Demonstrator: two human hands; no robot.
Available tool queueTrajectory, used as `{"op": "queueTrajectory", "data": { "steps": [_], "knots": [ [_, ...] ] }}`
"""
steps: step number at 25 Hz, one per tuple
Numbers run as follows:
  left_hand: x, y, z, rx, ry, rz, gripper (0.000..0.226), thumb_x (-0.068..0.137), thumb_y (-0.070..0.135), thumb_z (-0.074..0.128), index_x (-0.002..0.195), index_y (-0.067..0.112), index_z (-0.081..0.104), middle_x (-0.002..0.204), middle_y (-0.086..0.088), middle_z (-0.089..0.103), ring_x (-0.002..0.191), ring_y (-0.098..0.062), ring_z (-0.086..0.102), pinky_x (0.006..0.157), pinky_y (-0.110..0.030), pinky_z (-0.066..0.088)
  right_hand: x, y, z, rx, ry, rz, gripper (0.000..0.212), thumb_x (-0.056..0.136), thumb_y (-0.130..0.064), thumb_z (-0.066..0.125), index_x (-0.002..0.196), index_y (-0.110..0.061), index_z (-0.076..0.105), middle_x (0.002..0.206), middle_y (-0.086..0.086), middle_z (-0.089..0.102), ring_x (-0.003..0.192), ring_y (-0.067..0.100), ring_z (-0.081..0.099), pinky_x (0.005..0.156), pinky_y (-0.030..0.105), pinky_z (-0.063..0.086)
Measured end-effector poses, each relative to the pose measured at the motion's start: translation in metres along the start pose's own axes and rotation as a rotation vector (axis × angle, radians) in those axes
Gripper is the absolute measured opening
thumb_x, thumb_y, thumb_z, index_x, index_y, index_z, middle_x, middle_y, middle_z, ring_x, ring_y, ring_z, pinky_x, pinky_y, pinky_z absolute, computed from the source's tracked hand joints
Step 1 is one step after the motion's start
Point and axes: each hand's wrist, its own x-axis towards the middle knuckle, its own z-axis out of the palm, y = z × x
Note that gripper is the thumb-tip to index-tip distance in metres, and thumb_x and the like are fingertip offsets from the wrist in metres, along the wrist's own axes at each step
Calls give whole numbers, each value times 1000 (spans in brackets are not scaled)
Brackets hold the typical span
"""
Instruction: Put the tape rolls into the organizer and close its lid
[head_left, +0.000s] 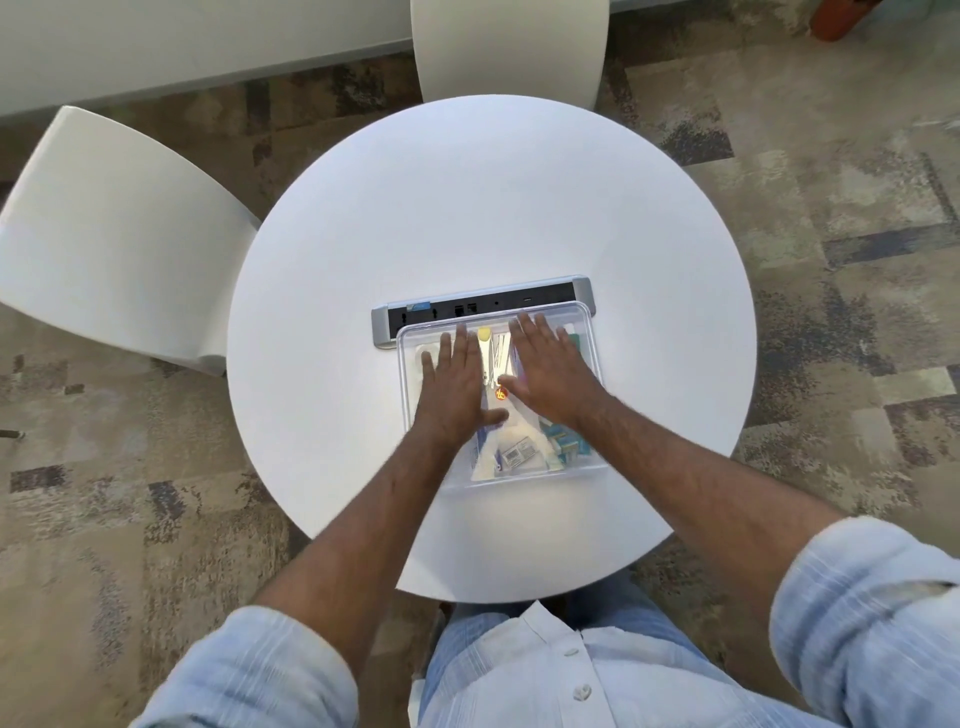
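Observation:
A clear plastic organizer (582, 475) sits on the round white table (467, 208), its transparent lid (550, 312) lying flat on top. My left hand (454, 387) rests palm down on the lid's left half, fingers spread. On the right half my right hand (548, 371) lies flat as well, fingers apart. Through the plastic I see packets, a barcode label (519, 451) and teal items (563, 441). No tape roll is clearly recognisable; my hands hide much of the contents.
A grey power and port strip (483, 304) lies just behind the organizer, touching its far edge. Two white chairs stand at the table: one on the left (114, 239), one at the far side (509, 47). Patterned carpet surrounds the table.

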Motion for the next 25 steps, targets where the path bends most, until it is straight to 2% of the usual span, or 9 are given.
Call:
{"op": "queueTrajectory", "data": {
  "steps": [2,5,11,15,20,22,25],
  "knots": [
    [23,3,-10,63,1,36,112,92,58,64,163,3,-4,173,-16,-11,160,-35,-8,129,-56,4,19,-9,-4,-21,-27,-18,76,103,-48,34,160,-10,3,169,9,-2,155,25,-4,125,49,5],
    [41,3,-12,137,-19,48,96,101,59,45,164,8,-7,174,-13,-11,160,-35,-9,129,-55,2,33,-15,-8,-51,-92,-18,71,105,-46,26,160,-10,-1,168,8,-6,155,26,-7,125,47,3],
    [45,-1,-8,97,-83,31,102,98,66,45,164,13,-11,173,-9,-16,160,-34,-14,129,-57,0,35,-14,-15,-124,-155,-20,77,102,-51,26,159,-10,-6,167,8,-11,154,27,-10,124,52,2],
    [30,-9,-7,-35,36,1,94,102,53,51,165,7,-2,174,-10,-8,161,-32,-7,129,-52,2,21,-3,-1,-21,-34,-9,68,105,-38,30,160,-7,4,168,10,-4,155,27,-5,124,51,8],
    [-24,-41,31,-200,110,-139,89,103,47,51,165,6,3,174,-10,-2,161,-33,-1,129,-51,7,-43,36,27,23,73,10,71,104,-40,40,159,-3,14,167,14,7,155,27,4,124,47,14],
    [-46,-46,42,-192,97,-135,78,107,39,45,164,3,4,174,-13,-1,161,-35,0,130,-52,9,-64,47,32,-14,93,22,71,104,-43,36,158,-3,15,167,13,9,155,25,6,125,45,13],
    [-67,-44,42,-167,88,-113,65,111,26,35,162,-2,8,173,-19,1,160,-38,2,130,-55,11,-79,57,28,-52,59,53,73,105,-52,24,159,-5,12,168,10,7,155,22,3,126,37,5]
  ]
}}
